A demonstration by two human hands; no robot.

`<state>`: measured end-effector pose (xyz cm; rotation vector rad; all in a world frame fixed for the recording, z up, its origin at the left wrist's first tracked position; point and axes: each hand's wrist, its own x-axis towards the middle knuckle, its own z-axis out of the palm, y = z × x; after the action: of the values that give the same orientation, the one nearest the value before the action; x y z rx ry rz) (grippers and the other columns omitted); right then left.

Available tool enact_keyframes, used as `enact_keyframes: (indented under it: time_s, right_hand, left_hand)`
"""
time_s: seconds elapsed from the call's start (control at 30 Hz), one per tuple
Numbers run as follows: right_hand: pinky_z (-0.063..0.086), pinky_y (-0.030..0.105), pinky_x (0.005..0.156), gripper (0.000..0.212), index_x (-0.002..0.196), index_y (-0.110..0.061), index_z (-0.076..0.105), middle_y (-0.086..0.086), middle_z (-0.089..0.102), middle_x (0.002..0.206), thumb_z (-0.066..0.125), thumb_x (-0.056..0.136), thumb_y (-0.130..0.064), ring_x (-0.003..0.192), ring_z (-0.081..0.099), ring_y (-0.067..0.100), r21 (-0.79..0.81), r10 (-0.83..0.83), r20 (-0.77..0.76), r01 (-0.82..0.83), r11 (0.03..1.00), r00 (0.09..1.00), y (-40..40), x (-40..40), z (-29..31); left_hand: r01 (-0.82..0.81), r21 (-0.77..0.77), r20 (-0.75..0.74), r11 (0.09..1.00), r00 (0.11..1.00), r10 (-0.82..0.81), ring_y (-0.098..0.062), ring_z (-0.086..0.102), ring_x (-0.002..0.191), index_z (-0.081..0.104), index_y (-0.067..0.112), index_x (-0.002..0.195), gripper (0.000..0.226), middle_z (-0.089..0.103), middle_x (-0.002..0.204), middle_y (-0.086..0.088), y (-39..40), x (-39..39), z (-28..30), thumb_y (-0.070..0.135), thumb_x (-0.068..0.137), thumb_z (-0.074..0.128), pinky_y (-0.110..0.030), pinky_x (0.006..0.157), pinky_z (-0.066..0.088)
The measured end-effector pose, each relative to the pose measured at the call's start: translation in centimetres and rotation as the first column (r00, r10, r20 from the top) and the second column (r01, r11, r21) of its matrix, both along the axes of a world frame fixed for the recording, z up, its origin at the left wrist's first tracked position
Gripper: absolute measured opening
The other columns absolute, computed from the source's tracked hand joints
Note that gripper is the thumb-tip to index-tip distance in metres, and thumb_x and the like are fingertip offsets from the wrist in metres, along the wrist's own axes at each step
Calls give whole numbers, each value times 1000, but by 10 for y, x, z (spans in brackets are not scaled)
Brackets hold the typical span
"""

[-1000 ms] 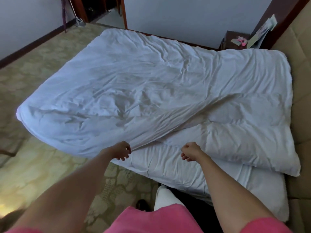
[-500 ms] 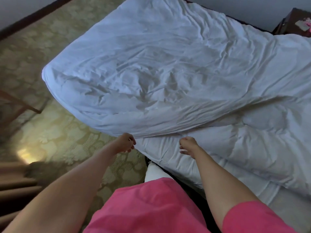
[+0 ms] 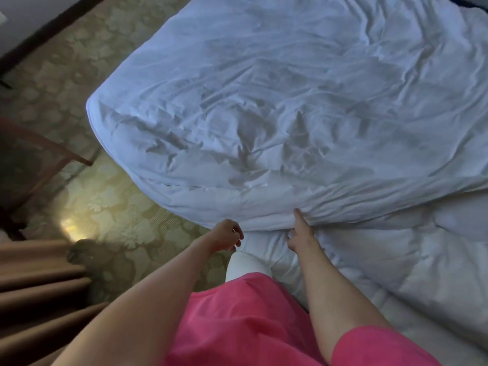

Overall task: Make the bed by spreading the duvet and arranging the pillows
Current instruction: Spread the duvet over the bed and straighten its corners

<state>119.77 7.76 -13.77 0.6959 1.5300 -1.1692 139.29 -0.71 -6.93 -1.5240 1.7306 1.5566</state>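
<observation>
**Hands at the duvet's near edge**

Pink top (image 3: 237, 326) nearest; left hand (image 3: 227, 235) loosely curled, holding nothing, just beside the duvet's edge; right hand (image 3: 301, 233) grips that edge, thumb on top, fingers tucked under; rumpled white duvet (image 3: 277, 114) spreads away over the bed, one corner overhanging the patterned carpet (image 3: 111, 207).

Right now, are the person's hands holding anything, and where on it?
The right hand grips the white duvet at its near folded edge. The left hand is curled beside that edge; whether it holds any cloth cannot be told.
</observation>
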Motion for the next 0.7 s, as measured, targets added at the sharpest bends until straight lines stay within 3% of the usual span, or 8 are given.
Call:
enact_keyframes:
  time_s: [0.07, 0.2, 0.33, 0.4, 0.47, 0.53, 0.6, 0.7]
  right_hand:
    - [52, 31, 92, 75, 137, -14, 48, 4, 63, 120, 76, 77, -51, 106, 61, 19, -26, -43, 18, 43, 999, 999, -10, 0, 7]
    - [54, 27, 77, 64, 140, -9, 44, 9, 61, 128, 66, 90, -42, 107, 62, 20, -147, -133, -23, 128, 981, 991, -37, 0, 37]
    - [51, 24, 65, 50, 135, -9, 49, 7, 62, 126, 59, 96, -38, 90, 63, 15, -205, -135, -64, 120, 971, 989, -68, -10, 75]
    - [51, 25, 62, 46, 134, -9, 49, 7, 62, 122, 58, 97, -35, 87, 63, 14, -228, -140, -95, 116, 967, 986, -79, -20, 91]
    - [54, 24, 61, 49, 136, -8, 48, 7, 62, 126, 58, 96, -35, 96, 65, 17, -281, -158, -115, 120, 952, 981, -87, -31, 103]
    - [56, 23, 59, 51, 139, -10, 48, 8, 62, 131, 58, 96, -36, 108, 64, 19, -334, -167, -143, 111, 936, 976, -93, -45, 116]
    - [56, 23, 60, 50, 138, -12, 50, 6, 63, 130, 59, 96, -37, 110, 64, 18, -382, -185, -173, 107, 918, 968, -100, -62, 131]
    - [54, 23, 64, 44, 134, -15, 54, 1, 67, 120, 57, 96, -39, 98, 65, 12, -445, -201, -205, 92, 891, 958, -110, -86, 158]
  left_hand:
    - [-9, 25, 0, 1000, 1000, 9, -16, 62, 61, 64, 2, 97, 26, 68, 85, -11, -3, -13, 2, -1, 93, 38, -17, 48, 46]
    - [-94, 107, -20, 990, 995, 97, -17, 62, 66, 60, 2, 107, 26, 68, 88, -8, -2, -43, 11, 16, 102, 38, -28, 61, 46]
    - [-290, 271, 3, 918, 954, 300, -26, 65, 96, 45, 11, 135, 58, 63, 124, -13, -10, -66, 30, 55, 102, 26, -32, 71, 50]
    - [-462, 352, -11, 814, 868, 497, -29, 62, 108, 41, 10, 142, 74, 58, 130, -10, -24, -74, 37, 66, 97, 22, -37, 80, 53]
    - [-643, 481, -13, 596, 674, 738, -32, 58, 113, 42, 6, 143, 80, 54, 128, -10, -41, -83, 43, 69, 95, 25, -44, 92, 51]
    - [-719, 635, -7, 283, 361, 932, -35, 55, 114, 41, 4, 142, 78, 52, 126, -15, -58, -93, 48, 66, 96, 31, -49, 98, 47]
    - [-671, 741, 4, 22, 37, 999, -35, 52, 123, 39, 5, 142, 69, 51, 128, -19, -77, -98, 55, 58, 98, 37, -48, 103, 44]
    - [-610, 782, 25, -130, -178, 984, -29, 46, 134, 41, 7, 141, 60, 49, 138, -16, -104, -101, 68, 50, 98, 46, -39, 104, 43]
